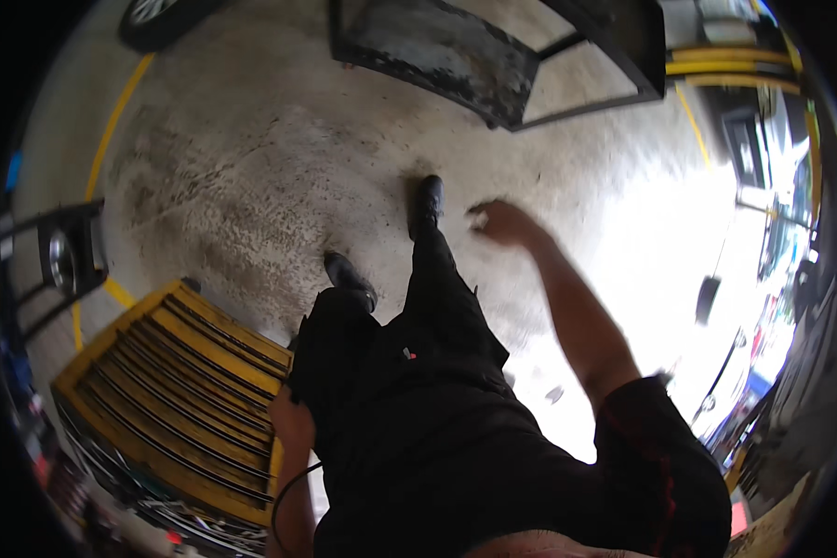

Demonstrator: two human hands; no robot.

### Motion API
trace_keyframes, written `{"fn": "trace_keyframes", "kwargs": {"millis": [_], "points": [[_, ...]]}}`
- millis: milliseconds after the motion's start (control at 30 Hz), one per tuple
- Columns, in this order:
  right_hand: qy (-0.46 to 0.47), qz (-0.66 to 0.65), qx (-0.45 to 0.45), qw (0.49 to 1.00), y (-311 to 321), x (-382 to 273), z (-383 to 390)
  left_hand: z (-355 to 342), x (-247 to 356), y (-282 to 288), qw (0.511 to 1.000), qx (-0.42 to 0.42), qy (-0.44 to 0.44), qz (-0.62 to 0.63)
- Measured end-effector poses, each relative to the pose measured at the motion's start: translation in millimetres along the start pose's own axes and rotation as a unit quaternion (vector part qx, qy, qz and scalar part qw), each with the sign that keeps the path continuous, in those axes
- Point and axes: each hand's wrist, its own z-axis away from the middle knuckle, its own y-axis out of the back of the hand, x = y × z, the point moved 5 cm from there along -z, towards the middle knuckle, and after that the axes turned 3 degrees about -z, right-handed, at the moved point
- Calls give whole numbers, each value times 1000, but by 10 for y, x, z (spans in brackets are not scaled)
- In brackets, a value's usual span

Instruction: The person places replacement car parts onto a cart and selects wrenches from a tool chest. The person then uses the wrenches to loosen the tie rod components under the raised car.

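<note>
dark-striped yellow cabinet [181, 400] at left

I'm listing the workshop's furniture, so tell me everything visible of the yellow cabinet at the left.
The yellow cabinet is at lower left. Dark parallel lines cross its front, like seams of a stack of shut drawers; the lens bends them. It looks like painted metal, scuffed dark in places. A small black part, perhaps a caster, shows at its upper corner in the picture. Slender, cluttered items lie along its lower edge. The left hand is at its right edge; contact is unclear.
</note>
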Motion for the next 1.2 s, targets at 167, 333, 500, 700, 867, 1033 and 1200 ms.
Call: {"fn": "trace_keyframes", "kwargs": {"millis": [167,333,500,700,867,1033,1200], "points": [[175,-126,-58,975,-986,-1561,329,198,-331,414,968,-205,-62,127],[225,-241,-246,911,-680,-3490,797,634,-425,1734,984,-29,-92,149],[328,-347,-147,866,-196,-4781,864,399,241,2201,959,56,-142,240],[308,-150,-76,936,-30,-5221,889,499,62,2126,928,78,-134,340],[318,-6,-159,935,-128,-4878,657,374,-940,750,994,-94,37,-43],[239,102,-104,960,224,-4202,199,663,-850,428,967,-205,-72,135],[194,170,-66,964,510,-3832,36,670,-662,353,948,-234,-118,182]]}}
